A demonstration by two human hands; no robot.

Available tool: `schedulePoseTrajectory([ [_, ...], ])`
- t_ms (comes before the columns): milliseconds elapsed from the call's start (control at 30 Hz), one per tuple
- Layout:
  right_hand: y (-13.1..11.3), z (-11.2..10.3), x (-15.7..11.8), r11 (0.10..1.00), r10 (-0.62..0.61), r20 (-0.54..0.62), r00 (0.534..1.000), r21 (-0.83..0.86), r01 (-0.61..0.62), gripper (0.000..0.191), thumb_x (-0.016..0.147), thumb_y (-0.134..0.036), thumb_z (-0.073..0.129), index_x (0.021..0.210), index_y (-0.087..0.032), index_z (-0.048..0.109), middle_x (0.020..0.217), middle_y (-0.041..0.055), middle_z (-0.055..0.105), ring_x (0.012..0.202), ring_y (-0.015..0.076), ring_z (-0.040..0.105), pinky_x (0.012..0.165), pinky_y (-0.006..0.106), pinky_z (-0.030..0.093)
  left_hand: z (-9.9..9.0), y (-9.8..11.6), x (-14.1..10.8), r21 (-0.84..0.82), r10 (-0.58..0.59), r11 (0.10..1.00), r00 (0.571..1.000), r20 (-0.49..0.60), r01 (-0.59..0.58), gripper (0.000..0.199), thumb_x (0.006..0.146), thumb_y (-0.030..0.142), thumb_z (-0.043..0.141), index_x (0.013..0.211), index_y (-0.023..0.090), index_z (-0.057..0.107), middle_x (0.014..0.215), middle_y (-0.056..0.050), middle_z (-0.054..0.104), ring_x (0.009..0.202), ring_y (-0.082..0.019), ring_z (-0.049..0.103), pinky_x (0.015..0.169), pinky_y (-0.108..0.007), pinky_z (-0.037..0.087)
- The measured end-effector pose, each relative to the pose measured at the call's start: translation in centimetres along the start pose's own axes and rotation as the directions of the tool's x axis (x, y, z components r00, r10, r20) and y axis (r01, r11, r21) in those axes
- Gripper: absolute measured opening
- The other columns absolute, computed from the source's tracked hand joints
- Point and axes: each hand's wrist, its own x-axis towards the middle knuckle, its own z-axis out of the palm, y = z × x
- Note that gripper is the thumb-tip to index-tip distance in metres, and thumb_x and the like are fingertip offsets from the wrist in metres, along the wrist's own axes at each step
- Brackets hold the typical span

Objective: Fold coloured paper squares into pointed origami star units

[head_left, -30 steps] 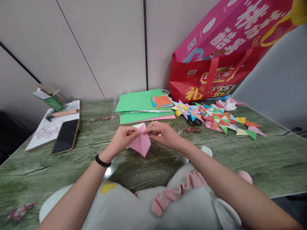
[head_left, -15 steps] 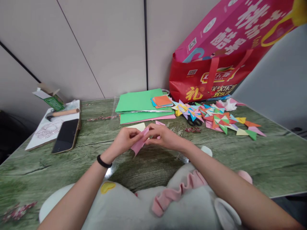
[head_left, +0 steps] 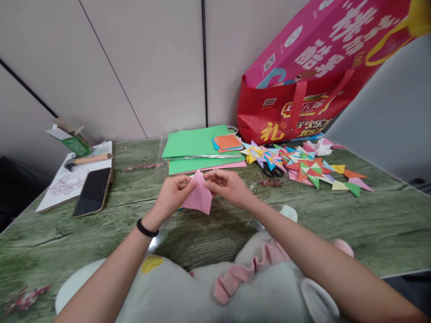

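A small pink sheet of paper is held up between my hands above the table, its broad side facing me and its corners pointing up and down. My left hand pinches its left edge between thumb and fingers; a black band circles that wrist. On the opposite edge, my right hand grips the paper with thumb and fingertips. Behind the hands lies a stack of green sheets, with a pile of small coloured squares on top, orange uppermost.
Folded multicoloured paper pieces and black scissors lie to the right, before a red gift bag. At left, a phone and a wooden-handled tool rest on a white board. A grey plush toy lies in front of me.
The pink paper has turned from a narrow, slanted view to a wide, flat one facing me. Both hands have shifted slightly apart, still pinching it.
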Motion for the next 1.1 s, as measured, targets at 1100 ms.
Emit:
schedulePoseTrajectory([
  [1100, 0.35, -0.16, -0.08, 0.996, 0.05, 0.051, 0.997, 0.067, -0.053, 0.036, 0.053, -0.041, 0.074, 0.068, -0.013, 0.057, 0.061, -0.0025, 0.054, 0.055, 0.0074, 0.048, 0.052, 0.021, 0.043, 0.26, -0.07, -0.12, 0.11, 0.037, 0.992, 0.977, 0.212, -0.062, 0.034, 0.074, 0.044, 0.054, 0.071, 0.01, 0.061, 0.057, 0.0, 0.053, 0.047, -0.007, 0.039, 0.042, -0.018, 0.025],
])
